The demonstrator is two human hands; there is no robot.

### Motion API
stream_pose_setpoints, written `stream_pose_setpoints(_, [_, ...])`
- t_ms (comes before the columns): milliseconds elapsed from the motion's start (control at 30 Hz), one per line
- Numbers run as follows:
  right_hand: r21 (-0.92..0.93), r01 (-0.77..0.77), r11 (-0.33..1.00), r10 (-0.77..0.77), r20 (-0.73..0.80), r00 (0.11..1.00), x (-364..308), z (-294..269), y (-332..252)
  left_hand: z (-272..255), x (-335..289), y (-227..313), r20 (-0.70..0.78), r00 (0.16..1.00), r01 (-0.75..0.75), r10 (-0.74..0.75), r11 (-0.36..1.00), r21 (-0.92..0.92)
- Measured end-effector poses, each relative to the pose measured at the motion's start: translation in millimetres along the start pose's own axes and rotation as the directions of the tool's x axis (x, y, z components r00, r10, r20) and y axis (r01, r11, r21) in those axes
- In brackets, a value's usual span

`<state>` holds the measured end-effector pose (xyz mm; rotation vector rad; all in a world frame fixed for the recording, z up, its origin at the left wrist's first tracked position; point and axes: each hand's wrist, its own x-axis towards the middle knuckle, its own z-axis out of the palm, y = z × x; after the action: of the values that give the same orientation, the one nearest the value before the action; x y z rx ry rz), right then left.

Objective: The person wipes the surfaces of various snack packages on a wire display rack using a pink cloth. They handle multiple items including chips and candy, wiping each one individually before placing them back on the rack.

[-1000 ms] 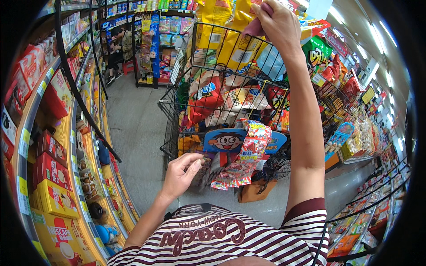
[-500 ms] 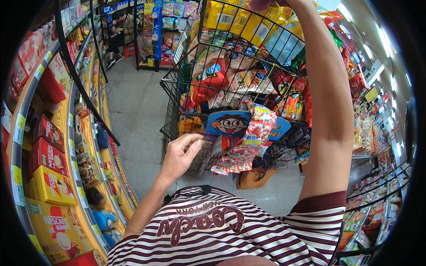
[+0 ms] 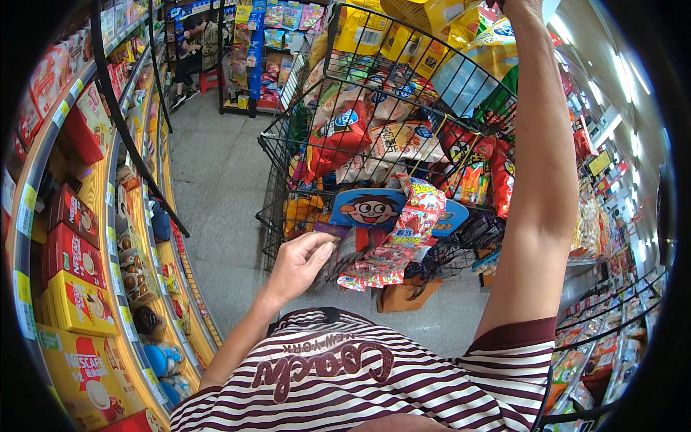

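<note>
My left hand is low in front of a black wire rack, fingers curled toward the thumb. Whatever may be between its fingertips I cannot make out. Beside it hang a strip of red and white snack packets and a blue cartoon-face sign. My right arm stretches up over the rack's right side. At the top edge my right hand is mostly cut off, its fingers hidden, close to yellow snack pouches. Inside the rack lie a red snack bag and white printed bags.
Shelves with boxed drinks curve along the left. A brown cardboard piece lies on the floor below the rack. Far back, a person sits on a red stool. More packaged goods stand at the right.
My right hand has moved up and right, nearly out of the picture. A yellow pouch near it has shifted. My left hand has dropped slightly and moved a little right.
</note>
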<state>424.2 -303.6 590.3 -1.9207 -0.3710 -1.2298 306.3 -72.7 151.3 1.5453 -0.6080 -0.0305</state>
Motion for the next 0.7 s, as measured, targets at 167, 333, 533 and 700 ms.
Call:
stream_pose_setpoints(167, [0.208,0.272,0.94,-0.274,-0.021,0.961,-11,-23,-10,3,3,1,0.025,1.0,0.016,-0.017,0.999,0.029])
stream_pose_setpoints(333, [0.226,0.414,0.882,-0.433,0.043,0.9,4,-79,-9,3,8,-7,-0.048,0.998,-0.033,0.03,0.996,-0.079])
stream_pose_setpoints(533, [0.53,0.398,0.749,-0.494,0.046,0.868,-71,-103,11,-31,18,27,-0.128,0.991,-0.049,0.022,0.977,-0.208])
stream_pose_setpoints(700, [0.403,-0.155,0.902,0.05,0.26,0.964,-210,-45,-11,-48,20,45,-0.122,0.984,-0.163,0.126,0.917,-0.363])
